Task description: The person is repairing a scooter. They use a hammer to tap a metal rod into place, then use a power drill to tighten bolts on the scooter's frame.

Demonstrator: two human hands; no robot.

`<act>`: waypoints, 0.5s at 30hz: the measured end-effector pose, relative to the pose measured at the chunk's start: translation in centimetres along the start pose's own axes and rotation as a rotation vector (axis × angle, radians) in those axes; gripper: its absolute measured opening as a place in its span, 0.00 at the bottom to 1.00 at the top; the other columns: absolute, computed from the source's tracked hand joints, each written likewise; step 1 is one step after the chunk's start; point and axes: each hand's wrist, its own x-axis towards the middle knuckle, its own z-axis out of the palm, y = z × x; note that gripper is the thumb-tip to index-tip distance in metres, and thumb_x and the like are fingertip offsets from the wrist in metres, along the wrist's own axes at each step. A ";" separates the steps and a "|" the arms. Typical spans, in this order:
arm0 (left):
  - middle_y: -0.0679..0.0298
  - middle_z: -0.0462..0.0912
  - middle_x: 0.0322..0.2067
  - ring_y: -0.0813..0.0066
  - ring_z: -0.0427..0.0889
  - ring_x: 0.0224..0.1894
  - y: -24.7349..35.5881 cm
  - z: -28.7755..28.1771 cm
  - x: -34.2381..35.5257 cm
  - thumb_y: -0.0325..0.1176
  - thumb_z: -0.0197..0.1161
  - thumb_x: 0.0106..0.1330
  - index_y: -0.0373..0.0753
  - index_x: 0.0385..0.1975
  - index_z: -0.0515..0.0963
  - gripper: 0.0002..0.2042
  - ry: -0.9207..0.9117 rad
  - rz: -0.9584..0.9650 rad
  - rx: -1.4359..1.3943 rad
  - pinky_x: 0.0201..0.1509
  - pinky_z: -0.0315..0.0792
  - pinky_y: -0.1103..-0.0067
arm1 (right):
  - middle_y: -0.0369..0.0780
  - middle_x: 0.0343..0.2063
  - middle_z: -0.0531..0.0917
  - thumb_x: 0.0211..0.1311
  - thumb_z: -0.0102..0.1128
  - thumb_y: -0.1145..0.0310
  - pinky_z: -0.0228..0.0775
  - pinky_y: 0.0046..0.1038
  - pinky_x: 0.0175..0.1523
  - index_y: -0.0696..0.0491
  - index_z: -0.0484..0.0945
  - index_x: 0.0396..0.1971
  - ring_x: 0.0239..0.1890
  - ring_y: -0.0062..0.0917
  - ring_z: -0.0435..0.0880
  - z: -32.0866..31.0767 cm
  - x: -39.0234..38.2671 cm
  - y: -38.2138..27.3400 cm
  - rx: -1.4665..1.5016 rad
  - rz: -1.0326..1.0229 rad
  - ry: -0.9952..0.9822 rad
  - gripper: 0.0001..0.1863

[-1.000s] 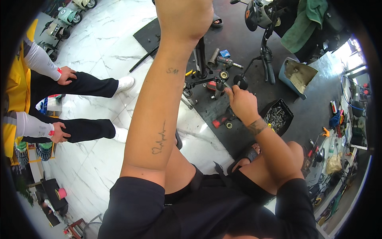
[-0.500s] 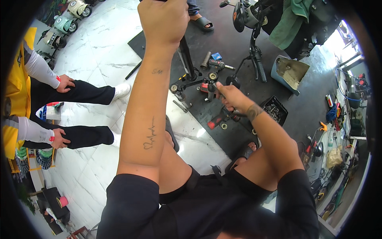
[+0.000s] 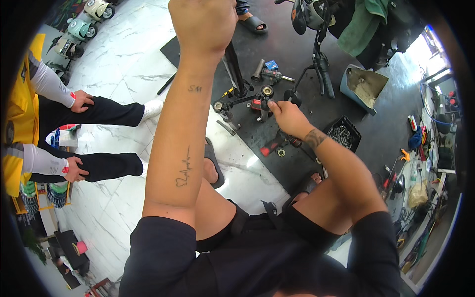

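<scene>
My left hand (image 3: 204, 27) is raised at the top edge in a closed fist; what it grips is hidden or out of frame. Behind that wrist a black tube (image 3: 234, 72) slants down to a fork clamp with two round metal ends, the left one (image 3: 218, 106) and the right one (image 3: 267, 91). My right hand (image 3: 291, 119) is closed beside the right end, its thumb near a metal cylinder (image 3: 265, 112) below it. The hand itself covers whatever its fingers hold. A red-and-black power tool (image 3: 272, 146) and a metal ring (image 3: 281, 152) lie just below that hand.
A cordless wrench (image 3: 272, 75), a blue box (image 3: 271, 65) and a black bin of bolts (image 3: 352, 148) sit on the dark mat. A grey plastic shell (image 3: 366, 89) stands beneath handlebars at right. Someone in yellow (image 3: 22, 109) is at left; a sandalled foot (image 3: 253, 24) shows ahead.
My left fist has risen slightly, so the dark item above it is out of frame. My right hand has shifted slightly up, and the grey bar along its thumb no longer shows.
</scene>
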 end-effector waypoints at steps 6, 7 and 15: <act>0.76 0.67 0.16 0.86 0.63 0.13 0.2 -0.1 -0.1 0.37 0.67 0.74 0.43 0.27 0.75 0.12 -0.035 -0.031 -0.029 0.16 0.58 0.83 | 0.35 0.16 0.73 0.78 0.48 0.41 0.62 0.28 0.19 0.56 0.76 0.30 0.14 0.19 0.70 -2.5 0.8 0.3 0.530 0.386 -0.451 0.31; 0.76 0.67 0.16 0.87 0.63 0.13 0.2 -0.1 -0.1 0.36 0.67 0.74 0.43 0.28 0.75 0.12 -0.029 -0.036 -0.029 0.16 0.57 0.83 | 0.32 0.16 0.71 0.78 0.49 0.41 0.60 0.27 0.19 0.55 0.76 0.29 0.13 0.15 0.67 -2.5 0.8 0.2 0.600 0.400 -0.459 0.30; 0.76 0.68 0.16 0.87 0.63 0.13 -0.1 -0.4 0.2 0.38 0.68 0.74 0.44 0.27 0.74 0.13 -0.047 -0.050 -0.050 0.17 0.57 0.84 | 0.34 0.16 0.74 0.77 0.58 0.49 0.68 0.26 0.22 0.60 0.80 0.29 0.15 0.18 0.74 -1.9 1.0 0.0 0.281 0.097 -0.262 0.27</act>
